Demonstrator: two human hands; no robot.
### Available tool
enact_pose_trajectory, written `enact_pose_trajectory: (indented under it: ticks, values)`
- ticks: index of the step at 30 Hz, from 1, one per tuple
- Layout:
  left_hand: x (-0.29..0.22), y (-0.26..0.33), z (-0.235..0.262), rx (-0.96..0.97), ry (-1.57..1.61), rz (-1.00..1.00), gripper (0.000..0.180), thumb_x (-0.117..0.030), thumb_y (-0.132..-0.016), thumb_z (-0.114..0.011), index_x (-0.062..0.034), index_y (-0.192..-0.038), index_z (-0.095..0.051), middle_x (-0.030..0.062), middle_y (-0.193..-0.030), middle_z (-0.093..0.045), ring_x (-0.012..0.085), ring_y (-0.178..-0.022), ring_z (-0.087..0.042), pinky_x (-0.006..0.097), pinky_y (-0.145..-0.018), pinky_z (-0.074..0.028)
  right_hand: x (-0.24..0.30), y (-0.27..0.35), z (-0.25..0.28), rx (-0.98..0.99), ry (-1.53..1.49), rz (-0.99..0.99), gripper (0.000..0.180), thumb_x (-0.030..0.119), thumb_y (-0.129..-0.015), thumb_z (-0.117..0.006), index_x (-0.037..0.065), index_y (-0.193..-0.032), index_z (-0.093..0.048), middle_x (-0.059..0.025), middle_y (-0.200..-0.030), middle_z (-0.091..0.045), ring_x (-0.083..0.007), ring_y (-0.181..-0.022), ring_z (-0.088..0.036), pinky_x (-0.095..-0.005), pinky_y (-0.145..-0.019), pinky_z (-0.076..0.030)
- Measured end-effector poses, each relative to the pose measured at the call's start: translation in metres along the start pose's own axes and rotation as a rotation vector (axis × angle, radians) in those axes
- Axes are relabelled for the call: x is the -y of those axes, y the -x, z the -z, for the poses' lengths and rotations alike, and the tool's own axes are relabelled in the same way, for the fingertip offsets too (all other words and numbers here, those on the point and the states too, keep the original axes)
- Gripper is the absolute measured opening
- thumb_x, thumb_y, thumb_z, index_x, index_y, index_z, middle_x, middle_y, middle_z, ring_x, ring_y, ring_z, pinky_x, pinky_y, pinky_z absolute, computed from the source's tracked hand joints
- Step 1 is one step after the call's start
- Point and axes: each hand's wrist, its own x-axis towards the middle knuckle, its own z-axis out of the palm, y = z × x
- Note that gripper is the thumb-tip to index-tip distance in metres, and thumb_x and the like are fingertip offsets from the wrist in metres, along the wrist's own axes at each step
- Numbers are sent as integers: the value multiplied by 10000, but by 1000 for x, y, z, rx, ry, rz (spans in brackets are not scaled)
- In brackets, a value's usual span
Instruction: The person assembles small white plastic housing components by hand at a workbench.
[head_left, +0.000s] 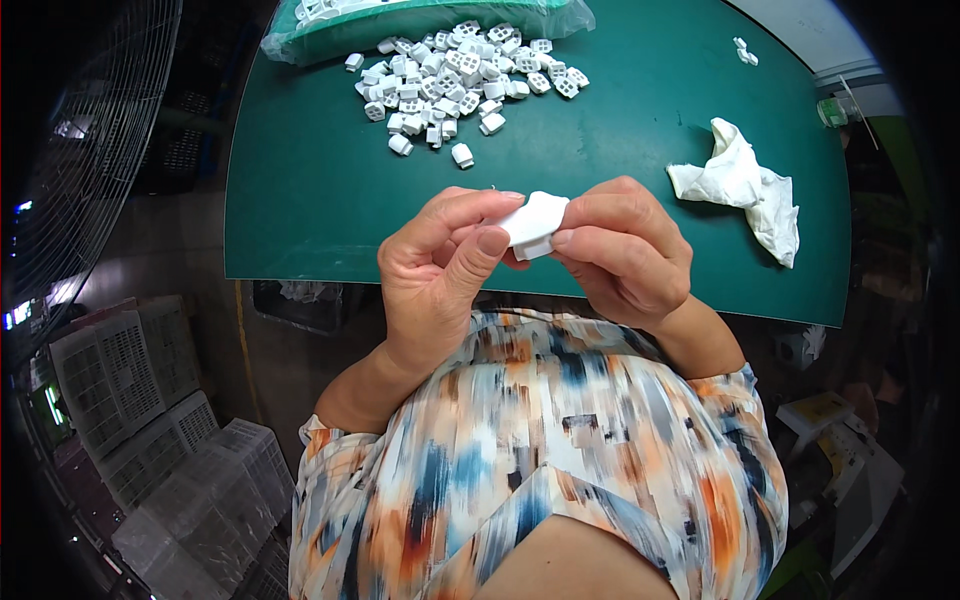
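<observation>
Both my hands meet over the near edge of the green table, holding a small white plastic part [533,248] between them. A smooth white piece [541,216] lies over its top; whether this is cloth or another face of the part I cannot tell. My left hand [445,255] pinches it from the left with thumb and fingers. From the right, the thumb and fingertips of my right hand [625,245] grip its edge. Beyond my hands lies a heap of white plastic parts [440,85], small blocks, several with square openings.
A green plastic-lined tray [420,32] with white parts stands at the far edge of the table [600,130]. Crumpled white cloth [735,175] lies on the right. Two small white bits [745,52] sit at the far right. Plastic crates [205,500] stand at the lower left, below a fan guard [90,130].
</observation>
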Motion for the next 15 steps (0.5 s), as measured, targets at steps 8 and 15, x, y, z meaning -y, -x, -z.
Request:
enact_pose_trajectory:
  ticks: [8,15]
  values:
    - [2,-4,-1,35,-260,-215,206,-106,-896,-618,29,-1048,-651,122,-973,-607,136,-780,-619,223,-646,-529,3,1,1,-8,4,-42,249,-72,-609,-714,2,-838,-650,-103,-829,-608,-218,-656,-575,-291,-536,-440]
    - [-4,-8,-1,77,-587,-417,191,-125,-874,-647,6,-1012,-666,138,-929,-630,153,-756,-610,241,-613,-498,9,1,-2,-118,-21,-138,237,-67,-625,-739,19,-822,-639,-135,-984,-594,-213,-727,-585,-291,-595,-486]
